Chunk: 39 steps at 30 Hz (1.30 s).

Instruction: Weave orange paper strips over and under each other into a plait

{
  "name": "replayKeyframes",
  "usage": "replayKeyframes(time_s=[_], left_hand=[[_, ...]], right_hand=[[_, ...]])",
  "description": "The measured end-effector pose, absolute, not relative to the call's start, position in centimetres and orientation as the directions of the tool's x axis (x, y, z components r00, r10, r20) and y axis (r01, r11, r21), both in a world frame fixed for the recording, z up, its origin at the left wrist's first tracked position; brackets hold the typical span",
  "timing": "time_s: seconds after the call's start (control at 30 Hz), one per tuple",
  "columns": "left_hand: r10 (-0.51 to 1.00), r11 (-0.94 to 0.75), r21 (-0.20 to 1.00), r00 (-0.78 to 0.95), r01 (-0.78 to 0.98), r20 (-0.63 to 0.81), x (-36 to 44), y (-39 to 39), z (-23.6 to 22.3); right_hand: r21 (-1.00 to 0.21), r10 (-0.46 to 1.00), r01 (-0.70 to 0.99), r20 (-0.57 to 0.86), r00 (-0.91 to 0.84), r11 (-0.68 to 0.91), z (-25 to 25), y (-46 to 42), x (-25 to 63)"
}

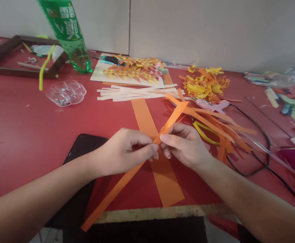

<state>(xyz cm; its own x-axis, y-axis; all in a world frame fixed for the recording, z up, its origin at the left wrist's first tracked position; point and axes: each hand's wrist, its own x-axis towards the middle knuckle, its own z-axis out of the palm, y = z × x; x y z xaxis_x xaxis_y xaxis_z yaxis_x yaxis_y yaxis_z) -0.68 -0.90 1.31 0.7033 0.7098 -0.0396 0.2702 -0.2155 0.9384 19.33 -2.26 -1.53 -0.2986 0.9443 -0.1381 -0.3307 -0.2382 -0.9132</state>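
Observation:
A long narrow orange paper strip (122, 180) runs slantwise between my two hands above the table. My left hand (129, 146) pinches it between thumb and fingers near its middle. Close beside it, my right hand (184, 143) pinches the same strip, whose upper end sticks up past the fingers. Under the hands a wider orange paper band (167, 182) lies on the red table. Loose orange strips (218, 126) are heaped to the right of my right hand. Beneath my left forearm lies a black phone-like slab (83, 145).
A green soda bottle (70, 37) stands at the back left near a dark wooden frame (0, 71) and a clear plastic dish (66, 92). White strips (137, 91), a woven paper piece (134, 72), paper scraps (205, 84) and a pink glue gun (213, 105) with its black cable lie behind.

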Motion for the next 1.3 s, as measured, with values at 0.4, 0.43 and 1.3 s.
replayKeyframes(time_s=[0.4, 0.43, 1.3], left_hand=[[0.692, -0.2, 0.943, 0.719, 0.267, -0.057, -0.8, -0.76, 1.33], [0.691, -0.203, 0.94, 0.72, 0.273, -0.06, -0.81, -0.75, 1.29], [0.683, -0.15, 0.954, 0.725, 0.259, -0.089, -0.76, -0.89, 1.3]], right_hand=[[-0.901, 0.95, -0.35, -0.166, -0.264, -0.255, -1.26, -2.22, 19.32], [-0.9, 0.953, -0.355, -0.168, -0.254, -0.253, -1.21, -2.14, 19.32], [-0.9, 0.942, -0.348, -0.161, -0.295, -0.262, -1.2, -2.16, 19.46]])
